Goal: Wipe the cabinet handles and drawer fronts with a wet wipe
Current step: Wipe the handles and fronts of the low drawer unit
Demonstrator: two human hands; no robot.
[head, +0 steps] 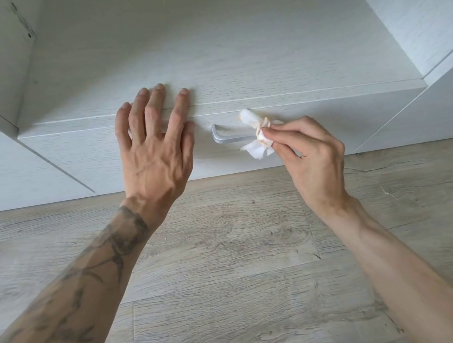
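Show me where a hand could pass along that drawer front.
Bare: the white wood-grain drawer front left of the left hand, and right of the right hand. Crowded: between them, the silver bar handle and crumpled white wet wipe.

Floor (221, 266): laid in pale grey-brown wood-look planks, with grain and knots shown.
Cabinet (200, 43): finished in white wood grain.
Light: soft and even; only faint shadows are cast.
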